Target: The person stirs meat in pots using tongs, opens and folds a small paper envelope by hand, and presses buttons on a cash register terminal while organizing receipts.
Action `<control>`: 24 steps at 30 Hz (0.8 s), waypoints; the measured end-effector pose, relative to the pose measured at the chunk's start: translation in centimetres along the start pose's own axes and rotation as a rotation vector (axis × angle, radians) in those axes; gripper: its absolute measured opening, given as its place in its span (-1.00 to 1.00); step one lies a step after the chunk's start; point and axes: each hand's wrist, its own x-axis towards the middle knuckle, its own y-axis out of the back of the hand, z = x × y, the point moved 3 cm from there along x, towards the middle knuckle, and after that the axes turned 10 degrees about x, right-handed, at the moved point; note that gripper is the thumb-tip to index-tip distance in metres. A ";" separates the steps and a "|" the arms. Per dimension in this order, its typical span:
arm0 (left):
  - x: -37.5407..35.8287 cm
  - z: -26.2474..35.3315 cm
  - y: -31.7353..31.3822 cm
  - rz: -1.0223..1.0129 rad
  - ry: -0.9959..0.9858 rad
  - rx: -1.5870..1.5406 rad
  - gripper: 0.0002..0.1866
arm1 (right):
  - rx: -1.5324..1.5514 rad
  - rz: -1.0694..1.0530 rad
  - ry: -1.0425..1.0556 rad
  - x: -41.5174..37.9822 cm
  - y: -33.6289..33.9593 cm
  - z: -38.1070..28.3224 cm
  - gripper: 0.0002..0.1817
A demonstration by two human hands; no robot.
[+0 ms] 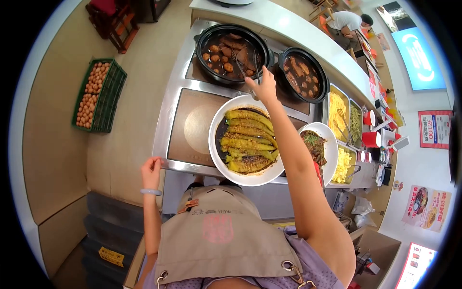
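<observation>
My right hand (pixel 263 85) is closed around metal tongs (pixel 258 73), whose arms reach into a black pot (pixel 198 54) of dark broth. Eggs (pixel 228 67) and brown pieces of meat sit in that broth. Below the hand, a round white dish (pixel 213 139) holds long green peppers (pixel 248 129) in dark sauce. My left hand (pixel 151 172) hangs with loosely curled fingers at the near left edge of the steel counter (pixel 180 164), holding nothing that shows.
A second black pot (pixel 325 91) and a white plate (pixel 331 166) of dark food stand to the right, with metal trays (pixel 350 173) beyond. A green crate (pixel 107 98) of eggs is on the floor at left. A person (pixel 347 21) sits past the white ledge (pixel 308 38).
</observation>
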 end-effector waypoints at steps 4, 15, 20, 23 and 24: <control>1.0 0.6 -0.9 -0.070 -0.044 -0.002 -0.86 | 0.111 0.040 0.191 -5.8 4.1 -1.0 -0.28; -2.8 12.8 -10.0 -0.525 -0.443 0.043 -0.94 | 0.383 -0.478 0.053 -26.9 11.9 -7.5 -0.64; -12.5 20.2 -20.0 -0.797 -1.080 0.208 -0.76 | 0.367 -0.528 0.084 -31.6 15.2 -5.2 -0.64; -17.4 20.3 -25.9 -0.826 -1.196 0.384 -0.76 | 0.269 -0.411 -0.025 -34.7 19.3 -2.0 -0.64; -19.2 20.3 -27.7 -0.830 -1.210 0.386 -0.76 | 0.222 -0.348 -0.116 -36.1 20.8 -0.3 -0.63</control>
